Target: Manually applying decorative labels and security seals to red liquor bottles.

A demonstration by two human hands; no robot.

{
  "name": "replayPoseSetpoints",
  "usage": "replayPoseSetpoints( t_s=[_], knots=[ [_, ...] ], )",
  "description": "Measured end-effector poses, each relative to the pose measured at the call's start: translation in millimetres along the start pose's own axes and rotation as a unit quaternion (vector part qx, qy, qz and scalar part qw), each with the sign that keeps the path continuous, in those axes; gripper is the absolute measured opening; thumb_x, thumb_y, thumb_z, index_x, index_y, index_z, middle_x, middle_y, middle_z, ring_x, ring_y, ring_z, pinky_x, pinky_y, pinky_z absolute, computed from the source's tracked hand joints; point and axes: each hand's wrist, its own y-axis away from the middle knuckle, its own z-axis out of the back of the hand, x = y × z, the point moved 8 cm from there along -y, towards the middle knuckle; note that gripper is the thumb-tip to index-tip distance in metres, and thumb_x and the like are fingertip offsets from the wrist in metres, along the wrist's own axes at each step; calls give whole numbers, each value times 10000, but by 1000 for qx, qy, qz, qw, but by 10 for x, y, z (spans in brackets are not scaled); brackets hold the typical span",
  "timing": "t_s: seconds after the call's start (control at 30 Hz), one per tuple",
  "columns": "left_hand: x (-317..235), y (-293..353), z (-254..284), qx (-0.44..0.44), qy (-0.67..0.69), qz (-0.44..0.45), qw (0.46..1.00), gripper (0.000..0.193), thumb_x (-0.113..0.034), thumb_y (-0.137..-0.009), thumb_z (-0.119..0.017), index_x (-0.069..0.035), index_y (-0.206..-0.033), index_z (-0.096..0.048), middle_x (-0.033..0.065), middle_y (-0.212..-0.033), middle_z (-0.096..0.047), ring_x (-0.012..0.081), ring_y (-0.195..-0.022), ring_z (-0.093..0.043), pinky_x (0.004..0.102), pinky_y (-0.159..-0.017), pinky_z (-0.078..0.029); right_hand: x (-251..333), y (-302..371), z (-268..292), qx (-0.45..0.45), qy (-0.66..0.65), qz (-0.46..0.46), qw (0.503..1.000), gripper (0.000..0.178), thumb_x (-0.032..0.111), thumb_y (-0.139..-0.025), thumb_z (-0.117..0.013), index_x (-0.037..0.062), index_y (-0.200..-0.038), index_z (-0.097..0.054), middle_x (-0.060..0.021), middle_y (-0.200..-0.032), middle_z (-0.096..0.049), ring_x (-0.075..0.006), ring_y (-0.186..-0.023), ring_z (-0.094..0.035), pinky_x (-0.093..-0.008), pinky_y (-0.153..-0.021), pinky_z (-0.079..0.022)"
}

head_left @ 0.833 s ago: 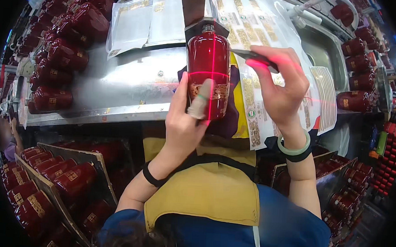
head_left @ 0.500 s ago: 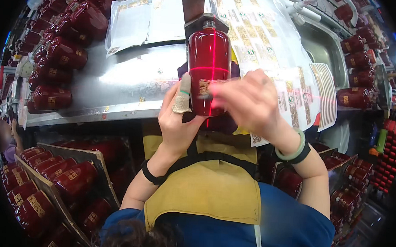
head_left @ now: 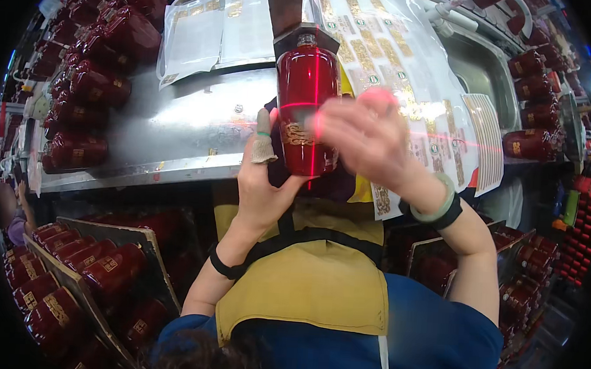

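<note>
A dark red glass bottle (head_left: 307,81) lies on its side, its neck pointing away toward a dark metal holder (head_left: 308,35). My left hand (head_left: 266,173) grips it at the near left, thumb under the base end and fingers along the side. A beige fabric cover and a pale fingertip sleeve (head_left: 263,139) sit on one of its fingers. My right hand (head_left: 368,138) is blurred, fingers gathered against the bottle beside a gold decal (head_left: 297,134). A greyish smear shows at its fingertips; what it is I cannot make out. Red laser lines cross on the bottle.
Sheets of gold decals (head_left: 382,55) cover the bench at right, beside a steel sink (head_left: 482,67). Paler sheets (head_left: 193,35) lie at the back left. Red bottles (head_left: 100,81) crowd the bench's left end; more stand in wooden-sided crates (head_left: 105,255) below.
The bottle has shifted slightly left and turned, baring more of the gold decal. My right hand has moved a little to the right; my left fingers have eased left along with the bottle.
</note>
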Motion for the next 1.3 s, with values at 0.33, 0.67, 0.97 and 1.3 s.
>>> replayPoseSetpoints(
  t_s=[0.33,0.67,0.97,1.3],
  knots=[
    [65,-22,16,42,3,-11,999,955,-38,-697,-861,35,-1533,-405,245,-1431,-552,397,-1291,-558,451,-1087,-455,-15,158,-48,-7,-13,19,1000,221,95,-806,-720,182,-1006,-759,40,-980,-712,-181,-765,-606,-335,-842,-472],
    [-35,-143,-28,197,-40,25,979,921,-168,-787,-855,82,-1527,-366,260,-1444,-557,369,-1326,-545,462,-1179,-328,-706,179,229,-127,-216,-306,918,221,23,-949,-677,23,-1170,-667,-70,-945,-724,-159,-845,-677,-286,-840,-523],
    [52,-183,-87,118,174,152,966,501,-213,-984,-720,78,-1352,-546,165,-1219,-690,195,-1124,-622,359,-1016,-463,-438,949,-412,7,-397,-544,739,698,275,-810,-892,18,-1365,-555,67,-841,-397,-50,-777,-395,-213,-693,-363],
    [93,-162,-102,134,228,189,946,488,-200,-1011,-677,74,-1384,-522,143,-1272,-652,188,-1177,-582,347,-1059,-430,-388,1005,-539,76,-459,-537,704,845,278,-772,-917,14,-1461,-506,46,-924,-469,-81,-847,-453,-245,-779,-414]
  ],
)
